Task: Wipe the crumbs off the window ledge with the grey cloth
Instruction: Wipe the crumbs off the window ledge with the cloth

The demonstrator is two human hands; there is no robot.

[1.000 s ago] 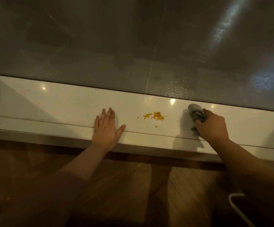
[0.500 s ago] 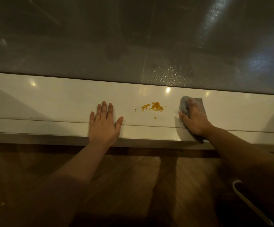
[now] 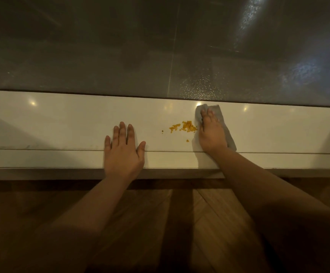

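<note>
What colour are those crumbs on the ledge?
Orange-yellow; the crumbs show clearly in the head view, on the white ledge.

Left hand [image 3: 123,152] and right hand [image 3: 211,133] flat, palms down

text: none I can read | labels: none | brands: none | numbers: none | signs: none | note: nothing lettered on anything in front of me
</note>
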